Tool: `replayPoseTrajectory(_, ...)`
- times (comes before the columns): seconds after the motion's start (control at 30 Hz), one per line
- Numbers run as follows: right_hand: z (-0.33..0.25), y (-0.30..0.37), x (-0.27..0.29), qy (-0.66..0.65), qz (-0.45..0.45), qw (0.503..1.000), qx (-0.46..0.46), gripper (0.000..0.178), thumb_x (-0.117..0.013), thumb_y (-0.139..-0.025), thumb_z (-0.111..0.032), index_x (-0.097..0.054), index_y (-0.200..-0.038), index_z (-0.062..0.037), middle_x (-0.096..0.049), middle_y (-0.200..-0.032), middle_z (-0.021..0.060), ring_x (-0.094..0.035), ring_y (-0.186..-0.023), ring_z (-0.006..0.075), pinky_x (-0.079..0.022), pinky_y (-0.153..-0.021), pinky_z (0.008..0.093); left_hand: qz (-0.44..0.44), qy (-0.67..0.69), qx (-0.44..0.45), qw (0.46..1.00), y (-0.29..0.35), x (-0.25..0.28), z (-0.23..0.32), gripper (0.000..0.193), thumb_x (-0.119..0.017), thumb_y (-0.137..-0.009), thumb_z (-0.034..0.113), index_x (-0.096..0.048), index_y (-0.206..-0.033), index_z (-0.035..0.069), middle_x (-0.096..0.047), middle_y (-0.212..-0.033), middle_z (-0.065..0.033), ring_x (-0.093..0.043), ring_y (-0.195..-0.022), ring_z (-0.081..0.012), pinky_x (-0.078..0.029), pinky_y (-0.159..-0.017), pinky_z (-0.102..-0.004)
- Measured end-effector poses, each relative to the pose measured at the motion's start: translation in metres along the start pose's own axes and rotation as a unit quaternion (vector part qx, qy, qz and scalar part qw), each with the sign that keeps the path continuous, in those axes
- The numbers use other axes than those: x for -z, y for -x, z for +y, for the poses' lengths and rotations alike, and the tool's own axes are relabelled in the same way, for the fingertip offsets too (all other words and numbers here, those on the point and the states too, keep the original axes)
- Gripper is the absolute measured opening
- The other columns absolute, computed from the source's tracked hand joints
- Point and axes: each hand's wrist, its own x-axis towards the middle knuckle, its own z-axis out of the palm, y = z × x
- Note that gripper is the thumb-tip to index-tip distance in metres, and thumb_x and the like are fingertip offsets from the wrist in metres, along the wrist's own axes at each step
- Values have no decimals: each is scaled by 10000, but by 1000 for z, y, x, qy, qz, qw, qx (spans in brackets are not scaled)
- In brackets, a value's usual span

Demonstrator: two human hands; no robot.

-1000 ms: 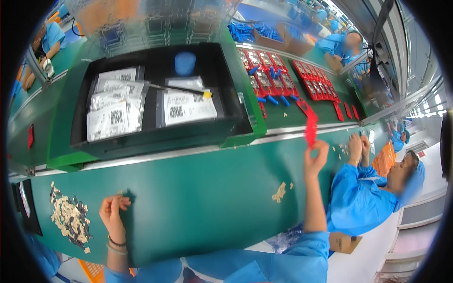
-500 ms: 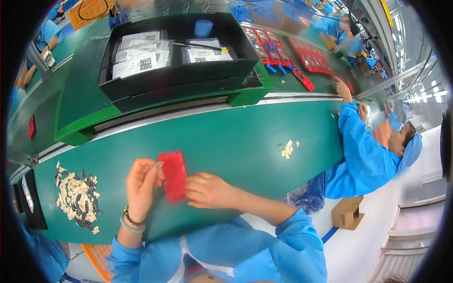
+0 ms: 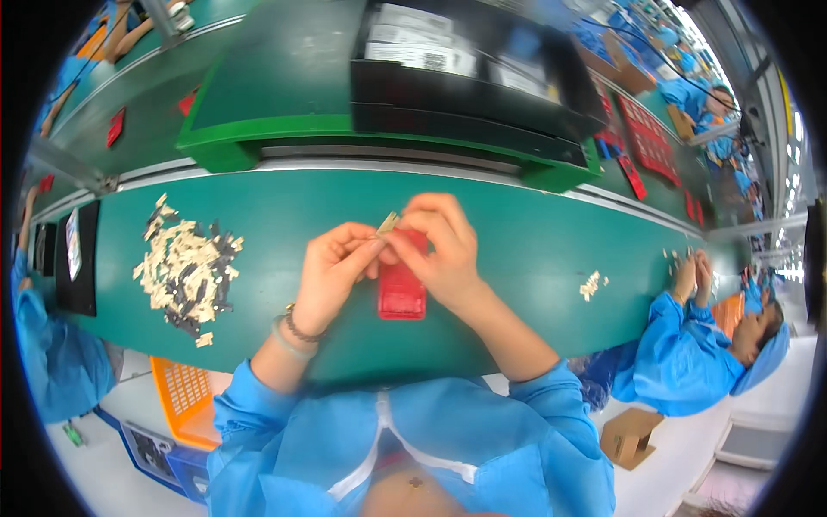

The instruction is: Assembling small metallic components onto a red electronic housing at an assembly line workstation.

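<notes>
A small cream-coloured strip (image 3: 388,225) is pinched between the fingertips of both my hands. My left hand (image 3: 334,265) is closed, thumb and forefinger pressed together on the strip's near end. From the other side my right hand (image 3: 444,254) closes on it too, its fingers curled and slightly blurred. Beneath the hands, a flat red rectangular case (image 3: 402,295) lies on the green table (image 3: 508,250), its upper part covered by my right hand. To the left spreads a loose pile of small cream and black strips (image 3: 191,271).
A black bin (image 3: 465,116) with bagged papers stands on a green raised shelf (image 3: 284,133) behind the hands. Few cream strips (image 3: 589,285) lie at the right, near a co-worker in blue (image 3: 680,353). An orange basket (image 3: 183,401) sits below the table's left edge.
My right hand has left the red case's side and come up to the cream strip, joining the left. The view has shifted, so the table's contents appear further right.
</notes>
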Motion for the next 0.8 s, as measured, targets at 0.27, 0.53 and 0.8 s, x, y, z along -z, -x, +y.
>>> replayPoseTrajectory(0.27,5,10,-4,12,-86,994,60,195,-697,-704,-26,-616,-881,-25,-572,-852,75,-584,-695,219,-491,-582,307,5,-50,-47,998,1,10,-8,79,-622,-874,36,-646,-927,-18,-643,-841,-31,-586,-760,-94,-460,-706,-205)
replayPoseTrajectory(0.53,11,17,4,-64,-126,990,-21,177,-663,-711,38,-622,-874,-15,-613,-873,92,-614,-735,241,-502,-598,319,34,-385,-327,862,-14,3,-1,93,-713,-695,17,-649,-760,5,-665,-1038,-104,-588,-813,-252,-464,-763,-346)
replayPoseTrajectory(0.8,26,42,81,150,-99,971,-159,150,-630,-764,-31,-660,-908,-60,-630,-740,75,-606,-614,225,-491,-546,324,-57,-294,-330,895,2,-6,2,123,-748,-631,-2,-666,-717,30,-695,-852,-84,-614,-792,-249,-482,-714,-346)
